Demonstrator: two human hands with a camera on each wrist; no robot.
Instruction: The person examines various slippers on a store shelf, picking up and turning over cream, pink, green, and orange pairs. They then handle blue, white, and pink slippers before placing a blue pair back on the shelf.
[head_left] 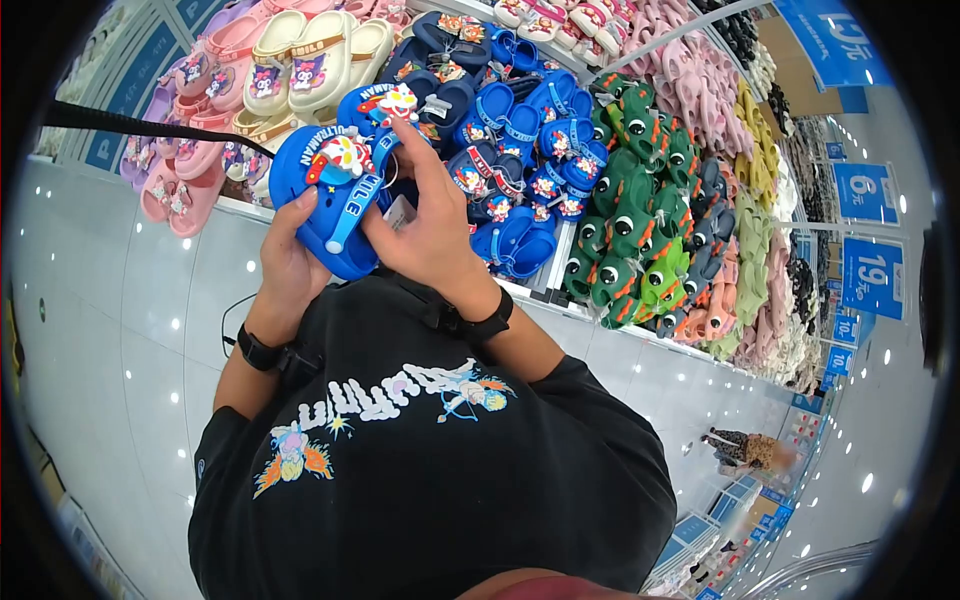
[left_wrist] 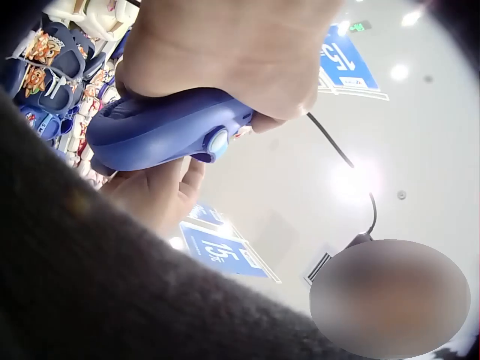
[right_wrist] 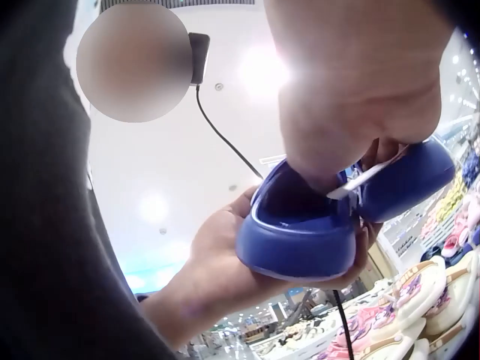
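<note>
A pair of blue clogs (head_left: 293, 172) with red-and-white cartoon figures is held up in front of the chest in the head view. My left hand (head_left: 292, 258) grips the nearer clog, its thumb on the upper side. In the right wrist view, this left hand (right_wrist: 225, 244) supports the clog from beneath. My right hand (head_left: 432, 215) grips the pair at the heel side, with its thumb by the nearer clog's opening and its fingers at the farther clog. A white tag (right_wrist: 367, 180) shows between the two clogs, close by the right fingers.
Stacked footwear fills the display: cream clogs (head_left: 312, 70), more blue clogs (head_left: 520, 240), green dinosaur clogs (head_left: 628, 220) and pink slippers (head_left: 690, 80). A black cord (head_left: 150, 122) crosses at upper left. Blue price signs (head_left: 873, 277) hang at right. A person (head_left: 755, 452) is farther off.
</note>
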